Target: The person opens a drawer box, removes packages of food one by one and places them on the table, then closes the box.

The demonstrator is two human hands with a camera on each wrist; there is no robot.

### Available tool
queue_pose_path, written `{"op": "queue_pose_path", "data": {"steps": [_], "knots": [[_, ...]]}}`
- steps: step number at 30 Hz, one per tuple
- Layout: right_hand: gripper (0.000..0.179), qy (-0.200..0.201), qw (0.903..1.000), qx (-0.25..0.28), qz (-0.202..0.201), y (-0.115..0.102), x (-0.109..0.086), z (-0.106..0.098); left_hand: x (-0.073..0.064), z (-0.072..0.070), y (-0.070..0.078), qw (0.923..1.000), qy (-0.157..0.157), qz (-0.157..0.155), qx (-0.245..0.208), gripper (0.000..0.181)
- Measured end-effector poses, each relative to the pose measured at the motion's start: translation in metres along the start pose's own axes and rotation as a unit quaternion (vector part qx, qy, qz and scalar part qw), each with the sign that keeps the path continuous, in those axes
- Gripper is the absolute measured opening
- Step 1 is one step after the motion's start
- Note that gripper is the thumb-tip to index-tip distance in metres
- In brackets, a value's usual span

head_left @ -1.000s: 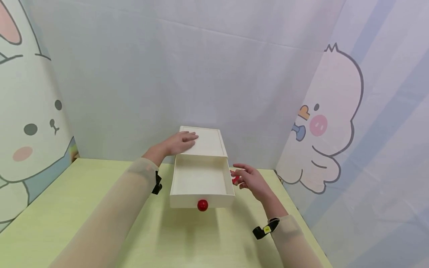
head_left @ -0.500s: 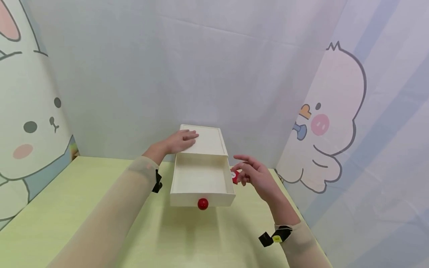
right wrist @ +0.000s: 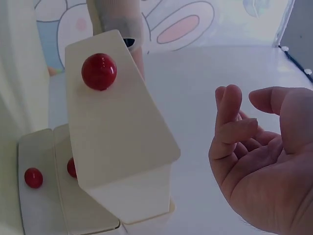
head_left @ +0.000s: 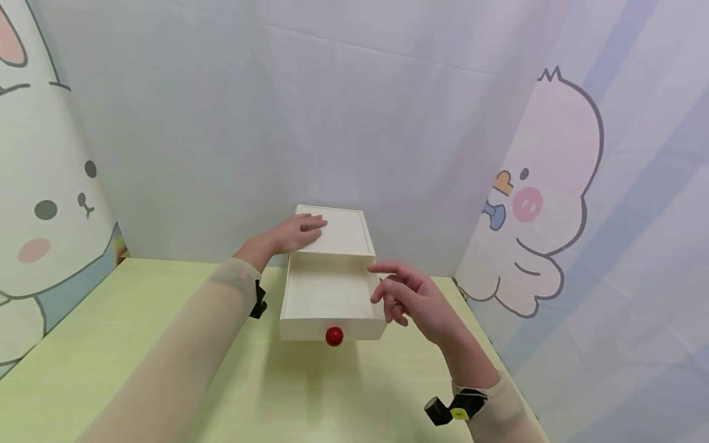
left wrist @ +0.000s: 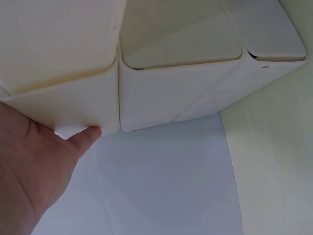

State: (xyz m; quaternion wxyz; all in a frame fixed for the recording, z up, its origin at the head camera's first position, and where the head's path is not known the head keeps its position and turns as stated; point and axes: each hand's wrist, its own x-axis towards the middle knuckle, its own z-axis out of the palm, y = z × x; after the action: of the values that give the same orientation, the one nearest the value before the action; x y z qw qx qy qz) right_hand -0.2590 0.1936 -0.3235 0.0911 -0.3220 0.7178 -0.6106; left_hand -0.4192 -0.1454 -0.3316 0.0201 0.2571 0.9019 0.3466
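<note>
A white drawer cabinet stands on the table with its top drawer pulled out; inside I see only the bare bottom. A round red knob sits on the drawer's front. My left hand rests on the cabinet top, fingers extended, and in the left wrist view its thumb touches the cabinet's edge. Over the drawer's right side hovers my right hand, forefinger reaching out and the others loosely bent. Nothing shows between its thumb and fingers in the right wrist view.
Lower drawers with red knobs sit beneath the pulled-out one. The pale green table meets a curtain close behind the cabinet. Side curtains carry a rabbit print and a chick print.
My right hand moved up, then left to the drawer's right wall. The red item with a white label beside the cabinet is now out of sight. My left hand stayed in place.
</note>
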Motion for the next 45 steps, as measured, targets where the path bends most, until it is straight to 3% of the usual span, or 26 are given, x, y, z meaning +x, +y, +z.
{"op": "queue_pose_path", "data": {"steps": [9, 16, 23, 32, 40, 45], "knots": [[0.038, -0.082, 0.9953, -0.052, 0.01, 0.001, -0.005, 0.028, 0.0, 0.001, -0.001, 0.9999, 0.004, 0.001, 0.013, 0.058], [0.035, -0.123, 0.9878, -0.052, 0.081, 0.012, -0.01, 0.041, 0.0, 0.003, -0.001, 0.9999, 0.005, 0.002, 0.015, 0.058], [0.035, -0.149, 0.976, -0.1, 0.123, 0.026, -0.014, 0.051, 0.001, 0.002, -0.001, 0.9998, 0.005, 0.011, 0.016, 0.056], [0.039, -0.125, 0.9806, -0.125, 0.085, 0.046, -0.015, 0.063, 0.0, 0.001, -0.002, 0.9999, 0.003, 0.007, 0.01, 0.056], [0.034, -0.061, 0.9905, -0.118, 0.036, 0.067, -0.014, 0.076, -0.001, 0.0, -0.002, 0.9999, 0.004, 0.009, 0.004, 0.057], [0.033, -0.048, 0.991, -0.123, 0.022, 0.07, -0.013, 0.078, 0.0, 0.001, -0.003, 0.9999, 0.004, 0.012, 0.009, 0.057]]}}
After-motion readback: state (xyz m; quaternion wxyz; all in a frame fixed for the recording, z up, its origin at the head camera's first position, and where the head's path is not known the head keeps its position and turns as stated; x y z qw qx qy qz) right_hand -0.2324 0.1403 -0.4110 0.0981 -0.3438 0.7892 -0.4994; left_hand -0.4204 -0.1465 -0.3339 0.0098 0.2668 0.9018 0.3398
